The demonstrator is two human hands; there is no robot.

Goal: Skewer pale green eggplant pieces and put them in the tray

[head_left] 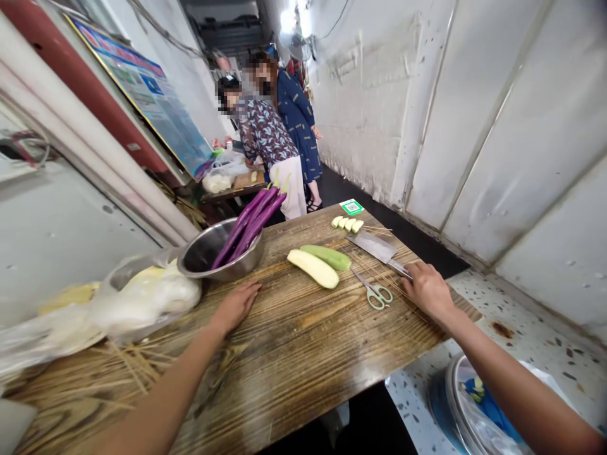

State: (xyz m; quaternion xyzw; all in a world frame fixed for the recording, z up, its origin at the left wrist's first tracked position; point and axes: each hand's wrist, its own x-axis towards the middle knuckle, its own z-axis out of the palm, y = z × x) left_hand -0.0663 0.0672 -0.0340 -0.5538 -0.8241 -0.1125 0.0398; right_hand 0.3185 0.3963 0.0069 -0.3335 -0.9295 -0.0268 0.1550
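My left hand (pixel 238 306) lies on the wooden table with its fingers stretched out, holding nothing, just in front of a steel bowl (pixel 192 264). Long purple eggplants (pixel 249 227) lean out of that bowl. On the right, my right hand (pixel 428 289) is closed around the handle end of a cleaver (pixel 374 245), whose blade lies flat on the table. Between my hands are a pale, cut-looking zucchini piece (pixel 313 268) and a green zucchini piece (pixel 327 256) side by side. Scissors (pixel 378 296) with pale green handles lie nearby. Several zucchini chunks (pixel 348 224) sit in a row beyond the blade.
Thin wooden skewers (pixel 135 366) are scattered at the table's left, beside plastic bags (pixel 142 303). A green code card (pixel 351 206) lies at the far edge. A lined bin (pixel 455 404) stands on the floor at right. Two people (pixel 275 126) bend over another table behind.
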